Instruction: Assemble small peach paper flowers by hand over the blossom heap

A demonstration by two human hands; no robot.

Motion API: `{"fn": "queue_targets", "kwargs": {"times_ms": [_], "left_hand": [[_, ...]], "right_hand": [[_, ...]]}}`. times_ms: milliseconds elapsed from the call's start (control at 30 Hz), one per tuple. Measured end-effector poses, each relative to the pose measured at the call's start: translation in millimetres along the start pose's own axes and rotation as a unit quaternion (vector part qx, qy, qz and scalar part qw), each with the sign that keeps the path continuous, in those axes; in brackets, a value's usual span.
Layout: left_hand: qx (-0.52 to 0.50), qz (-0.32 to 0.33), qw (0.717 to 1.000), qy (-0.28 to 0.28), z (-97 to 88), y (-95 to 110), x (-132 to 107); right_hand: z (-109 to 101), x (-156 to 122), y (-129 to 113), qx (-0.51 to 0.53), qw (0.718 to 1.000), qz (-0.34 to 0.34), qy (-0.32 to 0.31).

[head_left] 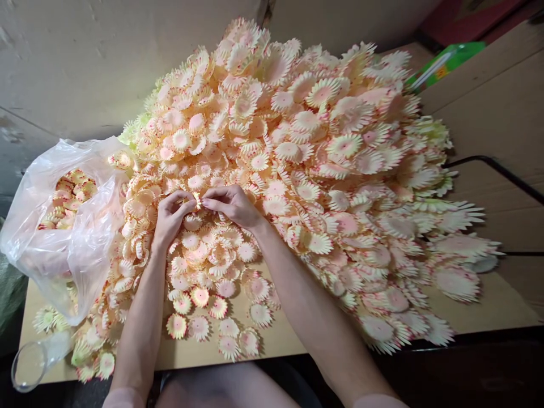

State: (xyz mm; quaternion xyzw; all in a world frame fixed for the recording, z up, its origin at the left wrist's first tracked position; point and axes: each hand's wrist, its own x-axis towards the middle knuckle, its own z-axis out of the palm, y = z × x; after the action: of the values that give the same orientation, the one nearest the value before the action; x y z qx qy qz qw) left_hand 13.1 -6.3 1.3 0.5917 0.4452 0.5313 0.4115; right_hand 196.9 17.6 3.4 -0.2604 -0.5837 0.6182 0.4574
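Both hands meet over the near slope of a big heap of pale cream-pink artificial flower petal discs with serrated, red-tipped edges. My left hand pinches a small yellowish petal piece between thumb and fingertips. From the other side my right hand has its thumb and forefinger pressed together at the same piece. The fingers partly cover it, so its exact shape is unclear. Below the hands, several loose petal discs lie flat on the table.
At the left, a translucent plastic bag holds more petal pieces. A clear cup lies tipped at the table's left corner. Cardboard, a black rod and a green packet are on the right; a wall stands behind.
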Motion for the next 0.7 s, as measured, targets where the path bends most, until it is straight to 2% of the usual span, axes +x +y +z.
{"fn": "queue_targets", "kwargs": {"times_ms": [200,333,467,700], "left_hand": [[0.041,0.019,0.999,-0.019,0.4,6.9,-1.1],[0.017,0.001,1.000,-0.024,-1.4,3.1,-0.6],[0.013,0.012,1.000,-0.017,-2.8,-0.3,0.2],[0.050,0.005,0.999,-0.021,-0.1,10.4,-1.2]], "right_hand": [[0.0,-0.3,-0.6,0.008,1.000,0.011,-0.002],[-0.4,-1.0,-1.5,0.007,1.000,0.009,-0.003],[-1.6,-1.0,0.2,-0.015,1.000,0.009,-0.005],[-2.7,-0.7,-0.2,-0.037,0.999,0.003,-0.007]]}}
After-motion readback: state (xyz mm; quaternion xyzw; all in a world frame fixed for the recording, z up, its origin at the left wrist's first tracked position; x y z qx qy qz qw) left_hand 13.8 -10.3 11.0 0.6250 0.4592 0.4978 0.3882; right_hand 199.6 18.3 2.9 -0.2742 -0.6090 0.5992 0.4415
